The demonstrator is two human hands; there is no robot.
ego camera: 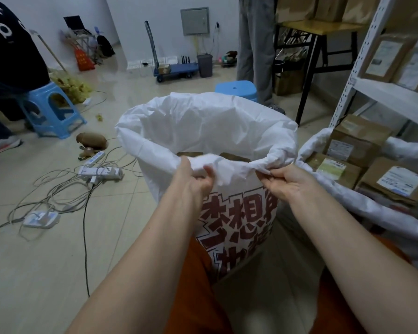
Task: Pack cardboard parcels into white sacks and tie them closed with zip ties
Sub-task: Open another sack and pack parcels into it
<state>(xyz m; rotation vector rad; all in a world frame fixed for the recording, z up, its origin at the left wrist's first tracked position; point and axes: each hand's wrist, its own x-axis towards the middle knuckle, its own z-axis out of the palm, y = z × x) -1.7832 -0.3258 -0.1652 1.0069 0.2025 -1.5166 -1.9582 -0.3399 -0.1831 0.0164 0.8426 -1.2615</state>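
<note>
Left hand [195,180] and right hand [284,181] are each pinching the white sack [203,126] by its near rim (parcels [234,157] inside).

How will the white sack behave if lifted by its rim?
Likely floppy: the sack rim crumples where the left hand and right hand pinch it. Probably heavy: parcels show near the top. Its base may sag once lifted.
</note>
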